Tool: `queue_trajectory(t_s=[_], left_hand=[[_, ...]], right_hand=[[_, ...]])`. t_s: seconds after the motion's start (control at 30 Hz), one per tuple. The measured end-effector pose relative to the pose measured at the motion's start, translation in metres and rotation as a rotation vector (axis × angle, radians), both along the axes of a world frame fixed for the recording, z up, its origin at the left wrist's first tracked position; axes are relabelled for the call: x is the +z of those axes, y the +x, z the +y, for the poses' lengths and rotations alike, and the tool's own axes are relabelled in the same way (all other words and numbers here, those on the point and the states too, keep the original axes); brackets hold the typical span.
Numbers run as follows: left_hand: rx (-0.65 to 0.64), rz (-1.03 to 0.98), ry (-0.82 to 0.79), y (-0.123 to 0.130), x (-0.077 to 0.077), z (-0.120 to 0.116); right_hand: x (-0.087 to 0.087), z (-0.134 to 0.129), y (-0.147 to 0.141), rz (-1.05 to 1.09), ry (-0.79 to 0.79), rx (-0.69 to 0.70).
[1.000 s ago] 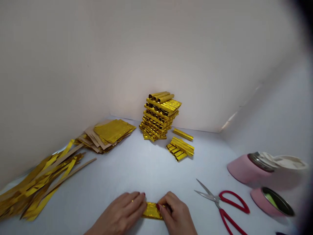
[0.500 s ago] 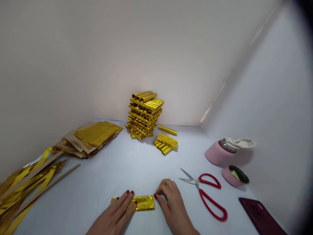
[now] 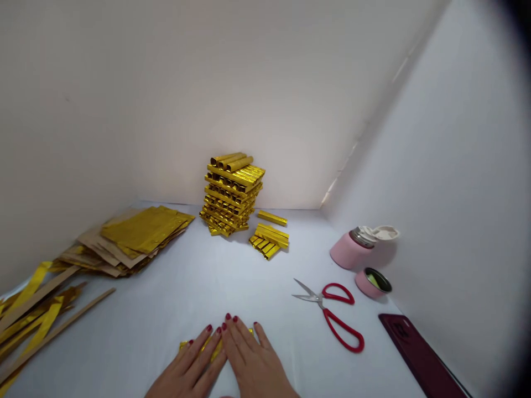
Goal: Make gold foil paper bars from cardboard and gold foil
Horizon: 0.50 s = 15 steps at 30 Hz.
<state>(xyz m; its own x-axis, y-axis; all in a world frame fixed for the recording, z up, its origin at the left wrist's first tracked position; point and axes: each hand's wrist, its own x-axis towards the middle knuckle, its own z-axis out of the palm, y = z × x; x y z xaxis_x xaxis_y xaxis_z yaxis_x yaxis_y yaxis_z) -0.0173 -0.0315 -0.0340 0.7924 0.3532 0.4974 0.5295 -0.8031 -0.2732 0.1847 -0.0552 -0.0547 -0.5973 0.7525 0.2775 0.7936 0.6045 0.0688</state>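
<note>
A folded strip of shiny gold paper [image 3: 216, 350] lies on the table close to me, mostly covered by my hands. My left hand [image 3: 186, 367] rests flat on its left part, fingers stretched out. Over the right part lies my right hand [image 3: 253, 356], also flat with fingers extended, its fingertips beside those of the left. Only small bits of gold show between and around the fingers. To the right, red-handled scissors [image 3: 319, 298] lie with their blades apart.
Gold paper tubes form a tall stack [image 3: 232, 193], with a smaller pile [image 3: 269, 240] beside it. At left are gold sheets [image 3: 141, 232] and cut strips [image 3: 45, 315]. A pink flask [image 3: 350, 251], its pink cup [image 3: 367, 284] and a dark red phone case [image 3: 415, 354] stand right.
My right hand has gone from pinching at the strip's right end to lying flat on it, next to my left hand. The view has shifted slightly right.
</note>
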Motion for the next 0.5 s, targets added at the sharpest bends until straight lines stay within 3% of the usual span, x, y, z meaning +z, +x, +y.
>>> queue_trajectory(t_s=[0.27,0.5], left_hand=[[0.008,0.061,-0.081,-0.008,-0.010,0.000],[-0.004,0.018,-0.197,-0.010,-0.010,-0.002]], right_hand=[[0.008,-0.014,0.024,0.003,-0.225,-0.110],[0.027,-0.027,0.049,-0.008,-0.303,-0.304]])
